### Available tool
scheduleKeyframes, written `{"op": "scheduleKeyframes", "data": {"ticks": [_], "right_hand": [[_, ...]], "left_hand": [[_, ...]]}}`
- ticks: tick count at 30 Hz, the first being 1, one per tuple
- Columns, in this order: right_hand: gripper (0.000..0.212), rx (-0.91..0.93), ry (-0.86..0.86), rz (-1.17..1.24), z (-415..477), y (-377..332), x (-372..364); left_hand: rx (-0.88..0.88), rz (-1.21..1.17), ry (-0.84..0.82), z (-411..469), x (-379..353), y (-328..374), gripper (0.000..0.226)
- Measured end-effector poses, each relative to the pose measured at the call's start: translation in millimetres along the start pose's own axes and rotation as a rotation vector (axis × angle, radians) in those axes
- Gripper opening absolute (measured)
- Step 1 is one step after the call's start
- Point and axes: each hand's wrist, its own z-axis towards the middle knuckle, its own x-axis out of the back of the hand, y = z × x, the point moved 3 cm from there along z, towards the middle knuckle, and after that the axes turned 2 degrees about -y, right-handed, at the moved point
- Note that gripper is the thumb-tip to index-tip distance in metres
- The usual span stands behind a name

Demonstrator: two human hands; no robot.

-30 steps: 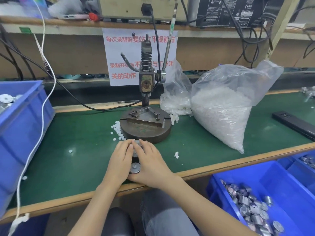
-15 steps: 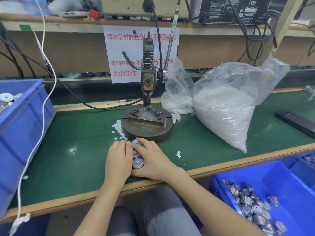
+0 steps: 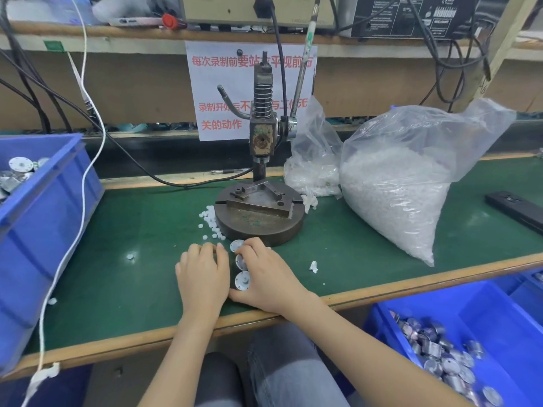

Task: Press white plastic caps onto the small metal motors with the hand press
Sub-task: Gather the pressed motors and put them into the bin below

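Hands together on bench [image 3: 117, 277]: L hand [image 3: 202, 279] rests beside, R hand [image 3: 266, 277] curls round motors [image 3: 242, 281] by hand press [image 3: 260, 142]. Best: seat each shaft-up, caps [image 3: 212, 224] square.

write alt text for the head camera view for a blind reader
The left hand and right hand hold a row of small metal motors between them on a green bench, in front of the hand press. Loose white caps lie left of its base, a clear bag of caps stands to its right, and a blue bin holds more motors.
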Motion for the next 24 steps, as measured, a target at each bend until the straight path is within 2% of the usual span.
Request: {"op": "scheduleKeyframes", "data": {"ticks": [3, 6, 12, 15, 20, 24], "right_hand": [[0.058, 0.014, -0.018, -0.035, 0.7, 0.3, 0.8], [0.052, 0.03, 0.0, -0.038, -1.3, -0.4, 2.1], [0.04, -0.017, 0.158, 0.068, -6.6, -0.7, 9.3], [0.038, -0.106, 0.234, 0.212, -12.2, 4.7, 20.0], [0.032, -0.238, 0.427, 0.362, -32.2, 30.6, 59.9], [0.031, -0.422, 0.604, 0.435, -70.3, 65.7, 95.3]], "left_hand": [[0.0, -0.008, -0.001, -0.3, 0.0, -0.1, 0.032], [-0.003, 0.006, -0.016, 0.0, -0.2, -0.4, 0.032], [-0.053, -0.035, -0.062, 0.5, -2.2, 0.8, 0.028], [-0.119, -0.08, -0.114, 0.2, -5.1, 2.0, 0.026], [-0.269, -0.031, -0.149, -2.4, -8.8, 5.6, 0.041], [-0.306, -0.032, -0.182, -1.5, -9.1, 5.3, 0.046]]}}
